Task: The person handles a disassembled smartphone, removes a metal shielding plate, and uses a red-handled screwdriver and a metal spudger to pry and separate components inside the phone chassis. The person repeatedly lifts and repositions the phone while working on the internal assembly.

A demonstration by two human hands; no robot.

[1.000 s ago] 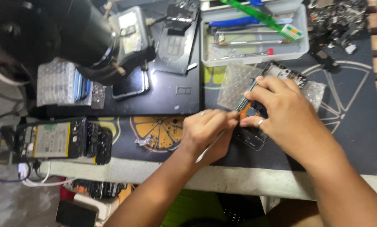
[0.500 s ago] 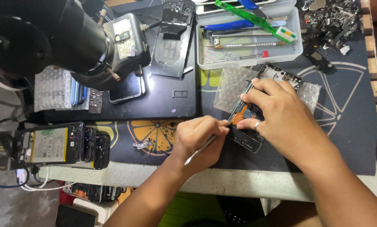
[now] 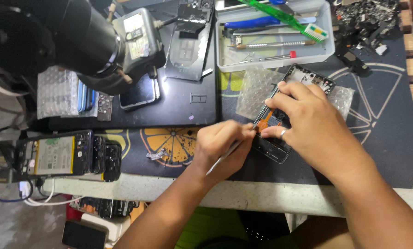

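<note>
An opened phone frame (image 3: 308, 77) lies on a sheet of bubble wrap (image 3: 252, 90) on the dark work mat. My right hand (image 3: 308, 122) covers most of it and pins it down, a ring on one finger. An orange flex strip (image 3: 267, 121) shows under the fingers. My left hand (image 3: 222, 145) pinches a thin metal tool (image 3: 225, 154) whose tip meets the phone at the orange strip.
A black microscope (image 3: 77, 41) hangs over the upper left. A clear tray (image 3: 273, 60) of tools with a green-handled brush sits behind the phone. Stacked opened phones (image 3: 63, 154) lie at the left edge, loose parts (image 3: 363, 18) at the upper right.
My left hand has slid slightly down and left while keeping the tool at the phone. My right hand stays on the phone frame.
</note>
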